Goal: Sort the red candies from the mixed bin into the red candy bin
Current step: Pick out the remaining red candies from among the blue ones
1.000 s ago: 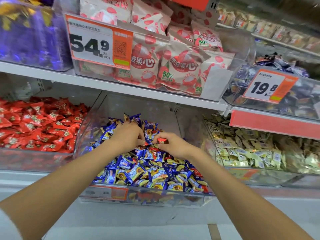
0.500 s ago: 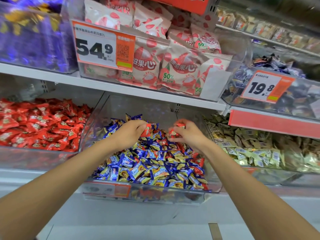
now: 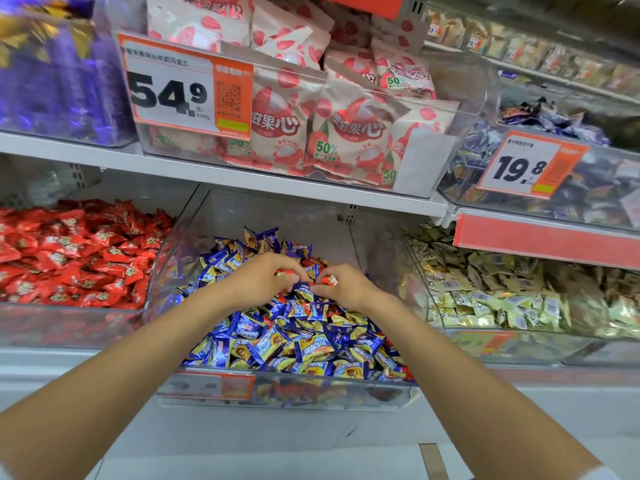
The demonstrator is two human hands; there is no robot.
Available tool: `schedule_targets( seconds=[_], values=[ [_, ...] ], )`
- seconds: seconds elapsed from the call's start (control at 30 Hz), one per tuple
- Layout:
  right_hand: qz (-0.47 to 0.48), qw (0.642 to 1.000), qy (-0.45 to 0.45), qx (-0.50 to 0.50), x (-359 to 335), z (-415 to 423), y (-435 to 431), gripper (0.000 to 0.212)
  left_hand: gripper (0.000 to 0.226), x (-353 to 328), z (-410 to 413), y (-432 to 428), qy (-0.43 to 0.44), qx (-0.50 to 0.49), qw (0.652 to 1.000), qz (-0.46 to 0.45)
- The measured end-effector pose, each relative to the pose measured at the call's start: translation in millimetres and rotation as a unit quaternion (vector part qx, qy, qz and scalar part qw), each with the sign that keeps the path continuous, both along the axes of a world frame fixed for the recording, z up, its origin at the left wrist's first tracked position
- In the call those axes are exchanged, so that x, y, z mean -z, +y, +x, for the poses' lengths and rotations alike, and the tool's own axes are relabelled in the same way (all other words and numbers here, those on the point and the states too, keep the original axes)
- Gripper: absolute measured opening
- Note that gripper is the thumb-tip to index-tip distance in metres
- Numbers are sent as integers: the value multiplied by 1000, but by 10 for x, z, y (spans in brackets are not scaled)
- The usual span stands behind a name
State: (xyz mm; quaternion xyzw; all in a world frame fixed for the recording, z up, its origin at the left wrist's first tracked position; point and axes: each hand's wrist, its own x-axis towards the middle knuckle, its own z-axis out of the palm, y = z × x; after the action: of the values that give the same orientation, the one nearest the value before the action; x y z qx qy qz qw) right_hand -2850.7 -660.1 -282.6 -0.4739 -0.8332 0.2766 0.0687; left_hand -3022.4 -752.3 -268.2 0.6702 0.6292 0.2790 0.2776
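The red candy bin [image 3: 69,323], heaped with red-wrapped sweets, sits at the left, just beside the clear mixed bin [image 3: 242,216] piled with blue-and-yellow candies. Over the back of that pile the left hand [image 3: 263,280] curls its fingers round a red candy [image 3: 282,272]. Close beside it, the right hand [image 3: 348,287] pinches a second red candy [image 3: 329,279] between thumb and fingertips. Further right stands a bin of pale gold candies [image 3: 519,344].
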Motion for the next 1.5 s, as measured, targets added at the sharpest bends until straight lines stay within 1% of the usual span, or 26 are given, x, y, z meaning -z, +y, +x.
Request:
schedule_targets(
  seconds=[0.1, 0.17, 0.23, 0.3, 0.33, 0.37, 0.47, 0.53, 0.6, 0.67, 0.7, 0.77, 0.8, 0.87, 0.9, 0.93, 1.0, 1.13, 1.17, 1.23, 1.27, 1.33, 1.37, 1.43, 1.47, 1.5],
  values=[
    [-6, 999, 36, 14, -88, -7, 35, 26, 13, -19, 73, -35, -4, 38, 999, -28],
    [-23, 997, 73, 31, -199, 27, 39, 24, 18, -12, 98, -1, 21, 46, 998, -40],
    [-40, 991, 115, 55, -263, 83, 35, 24, 29, -9, 140, 28, 108, 58, 991, -49],
    [-91, 979, 164, 79, -306, 133, -11, 26, 42, -12, 183, 33, 215, 77, 972, -61],
    [-129, 971, 185, 86, -318, 156, -35, 29, 45, -11, 190, 36, 245, 80, 964, -61],
    [-166, 961, 203, 88, -326, 182, -61, 28, 46, 1, 182, 47, 260, 78, 961, -59],
    [-228, 935, 261, 83, -380, 244, -159, 9, 43, 62, 145, 65, 292, 63, 953, -40],
    [-218, 930, 282, 93, -424, 278, -205, 4, 34, 85, 136, 67, 288, 40, 956, -31],
    [-192, 934, 286, 96, -438, 316, -218, 13, 17, 59, 112, 56, 259, -3, 966, -11],
    [-148, 949, 261, 93, -443, 355, -216, 17, 6, 2, 44, 74, 219, -47, 974, 19],
    [-128, 956, 247, 91, -441, 367, -210, 20, 6, -21, 21, 95, 194, -56, 979, 32],
    [-116, 959, 241, 91, -455, 376, -215, 22, 14, -34, 37, 124, 158, -34, 986, 39],
    [-116, 959, 242, 90, -469, 374, -228, 22, 24, -25, 79, 122, 162, -8, 987, 23],
    [-109, 963, 229, 88, -492, 366, -246, 30, 40, 53, 171, 128, 222, 46, 974, -27],
    [-102, 967, 216, 89, -497, 364, -250, 36, 38, 86, 188, 142, 244, 58, 967, -37],
    [-92, 971, 202, 90, -499, 365, -253, 39, 31, 92, 180, 147, 240, 56, 969, -34],
    [-82, 975, 186, 87, -504, 361, -258, 38, 22, 86, 88, 157, 196, 28, 980, -20],
    [-103, 976, 180, 72, -503, 365, -255, 24, 29, 41, 39, 147, 116, -27, 993, 7],
    [-106, 974, 187, 74, -499, 367, -257, 22, 30, 29, 61, 136, 122, -60, 990, 28],
    [-96, 971, 200, 85, -486, 359, -244, 19, 32, -15, 95, 122, 181, -132, 971, 87],
    [-82, 971, 205, 93, -487, 348, -237, 19, 34, -38, 109, 125, 200, -142, 962, 115],
    [-46, 971, 206, 111, -502, 337, -227, 20, 35, -61, 138, 130, 190, -67, 973, 108],
    [-37, 972, 201, 113, -504, 341, -218, 21, 37, -48, 160, 121, 177, -10, 982, 66],
    [-44, 979, 176, 95, -497, 345, -217, 21, 41, 27, 188, 120, 188, 75, 979, -39],
    [-53, 983, 158, 78, -483, 346, -224, 19, 40, 80, 177, 140, 201, 81, 974, -60],
    [-57, 986, 145, 59, -470, 340, -226, 18, 36, 92, 151, 152, 211, 66, 974, -49]
  ],
)
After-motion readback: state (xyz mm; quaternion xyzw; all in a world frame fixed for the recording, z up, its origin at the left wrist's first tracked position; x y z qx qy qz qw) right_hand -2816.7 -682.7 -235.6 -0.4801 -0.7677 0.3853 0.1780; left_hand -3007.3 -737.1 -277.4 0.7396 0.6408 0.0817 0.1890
